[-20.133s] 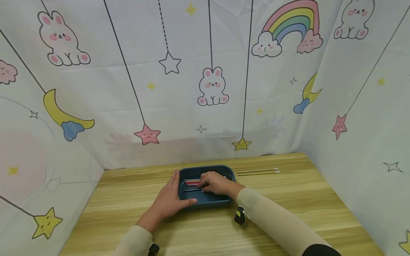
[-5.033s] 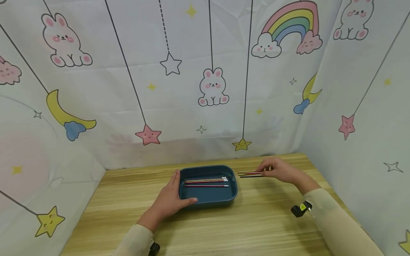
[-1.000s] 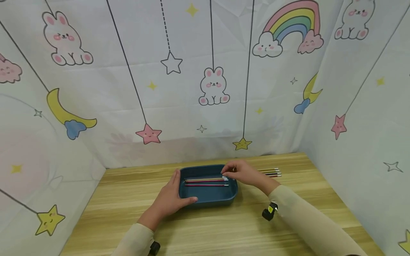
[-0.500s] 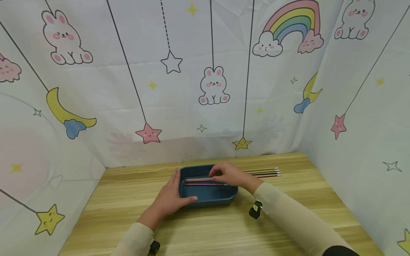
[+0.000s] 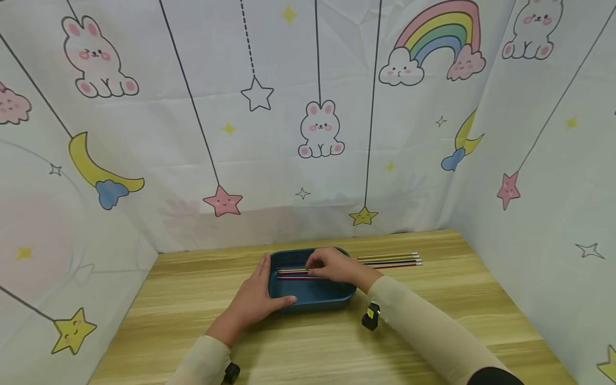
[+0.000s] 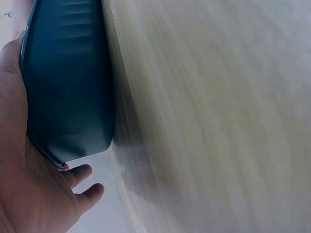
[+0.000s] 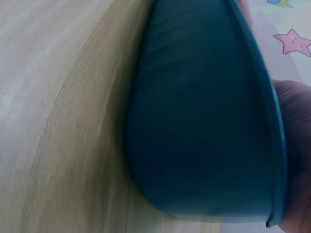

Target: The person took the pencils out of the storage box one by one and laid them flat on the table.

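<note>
A dark blue tray stands on the wooden table with several thin pencils lying lengthwise inside. My left hand rests on its left end, fingers straight along the outer wall and thumb reaching over the front rim. Inside the tray, my right hand curls its thumb and fingertips about a pencil in the rear group; their eraser ends are hidden under the hand. One red pencil lies apart, nearer the front. Both wrist views show mostly the tray's outer wall, with the right hand just beyond the rim.
Right of the tray, several more pencils lie side by side on the table, eraser ends to the right. White cloth walls printed with rabbits and stars enclose the back and both sides.
My right hand earlier set pencils down at the right, and that row has grown from two to several. Since then it has come back left and down into the tray. The left hand stays put.
</note>
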The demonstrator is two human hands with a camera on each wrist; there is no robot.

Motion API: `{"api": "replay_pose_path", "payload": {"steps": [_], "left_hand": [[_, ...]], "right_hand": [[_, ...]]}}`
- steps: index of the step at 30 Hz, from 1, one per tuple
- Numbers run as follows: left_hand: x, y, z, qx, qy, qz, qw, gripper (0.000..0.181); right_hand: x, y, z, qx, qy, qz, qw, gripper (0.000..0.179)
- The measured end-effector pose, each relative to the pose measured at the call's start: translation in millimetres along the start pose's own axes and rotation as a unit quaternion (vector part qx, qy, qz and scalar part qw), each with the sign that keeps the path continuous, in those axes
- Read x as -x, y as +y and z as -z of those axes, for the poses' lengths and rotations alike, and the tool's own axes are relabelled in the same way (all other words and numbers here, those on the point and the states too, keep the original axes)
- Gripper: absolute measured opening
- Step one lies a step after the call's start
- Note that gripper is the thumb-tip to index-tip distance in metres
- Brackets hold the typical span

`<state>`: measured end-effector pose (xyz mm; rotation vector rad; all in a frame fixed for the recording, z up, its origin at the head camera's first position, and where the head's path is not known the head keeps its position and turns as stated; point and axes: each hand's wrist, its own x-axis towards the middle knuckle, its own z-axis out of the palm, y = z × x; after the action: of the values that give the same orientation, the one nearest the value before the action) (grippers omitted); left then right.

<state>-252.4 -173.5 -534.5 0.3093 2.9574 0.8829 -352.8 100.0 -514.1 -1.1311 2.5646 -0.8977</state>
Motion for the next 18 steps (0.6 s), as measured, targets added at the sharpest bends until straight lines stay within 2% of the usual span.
{"api": "replay_pose_path", "payload": {"steps": [18], "left_hand": [[0.3,-0.1,0.3,0.001,-0.003,0.0,1.0,0.138]], "right_hand": [[-11.9,-4,-15,0.004,-0.006,0.001,1.0,0.012]]}}
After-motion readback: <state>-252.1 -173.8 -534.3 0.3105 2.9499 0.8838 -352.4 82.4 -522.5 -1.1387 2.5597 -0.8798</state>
